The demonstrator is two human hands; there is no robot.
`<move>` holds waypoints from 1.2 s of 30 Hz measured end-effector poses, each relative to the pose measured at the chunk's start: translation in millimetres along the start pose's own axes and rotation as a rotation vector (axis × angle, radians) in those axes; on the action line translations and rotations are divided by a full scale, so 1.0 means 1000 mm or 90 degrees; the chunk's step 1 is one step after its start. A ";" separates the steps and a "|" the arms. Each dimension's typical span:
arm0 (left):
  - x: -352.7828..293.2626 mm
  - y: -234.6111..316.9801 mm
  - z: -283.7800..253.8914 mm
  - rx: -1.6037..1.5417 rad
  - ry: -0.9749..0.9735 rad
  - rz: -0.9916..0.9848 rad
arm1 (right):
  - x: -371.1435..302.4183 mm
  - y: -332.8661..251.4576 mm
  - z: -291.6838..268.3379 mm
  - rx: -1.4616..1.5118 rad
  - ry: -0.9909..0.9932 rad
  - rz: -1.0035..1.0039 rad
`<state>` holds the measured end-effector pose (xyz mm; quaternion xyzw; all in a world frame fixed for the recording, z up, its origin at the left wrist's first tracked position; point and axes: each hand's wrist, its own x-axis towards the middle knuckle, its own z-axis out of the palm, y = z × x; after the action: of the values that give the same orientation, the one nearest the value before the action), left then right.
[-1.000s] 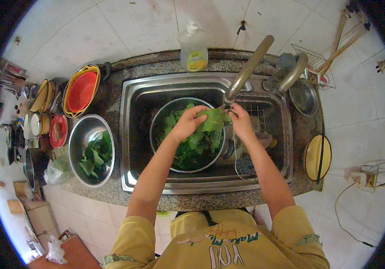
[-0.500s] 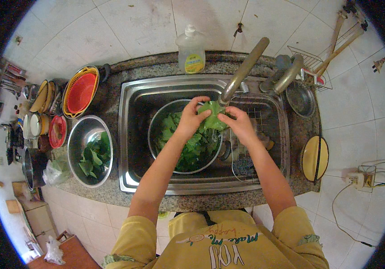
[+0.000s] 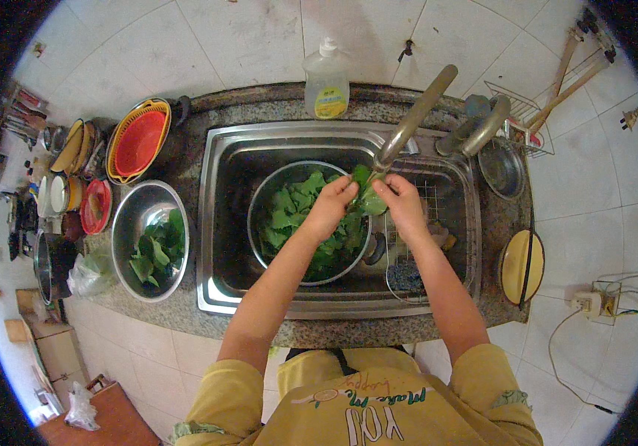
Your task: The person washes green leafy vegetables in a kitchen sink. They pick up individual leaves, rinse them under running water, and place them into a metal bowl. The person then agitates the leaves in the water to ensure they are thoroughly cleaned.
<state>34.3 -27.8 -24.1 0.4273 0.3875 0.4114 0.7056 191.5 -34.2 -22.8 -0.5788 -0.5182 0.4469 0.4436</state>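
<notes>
Apparently, the green leaf (image 3: 373, 204) was held just below the tap (image 3: 417, 115) so that its flow could reach it, the left hand (image 3: 332, 210) and right hand (image 3: 402, 204) each having a grip clamped on it. The basin (image 3: 278, 181) of leaves (image 3: 296, 212) stood close by in the sink (image 3: 230, 223), perhaps for short reach, while a steel bowl (image 3: 131, 223) with more leaves (image 3: 158, 251) stood on the table (image 3: 378, 331), at left.
</notes>
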 end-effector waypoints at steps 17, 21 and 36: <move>0.003 0.003 0.001 -0.270 0.022 -0.089 | -0.017 -0.020 -0.026 -0.207 -0.041 -0.021; -0.001 0.015 0.004 -0.322 -0.002 -0.134 | -0.016 -0.023 -0.019 -0.264 0.000 0.009; 0.003 0.000 0.001 -0.150 0.155 -0.136 | -0.016 -0.048 -0.016 0.177 0.000 0.121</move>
<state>36.8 -25.2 -24.6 0.2456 0.4623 0.4251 0.7384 196.6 -47.5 28.8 -0.5584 -0.3937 0.5543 0.4753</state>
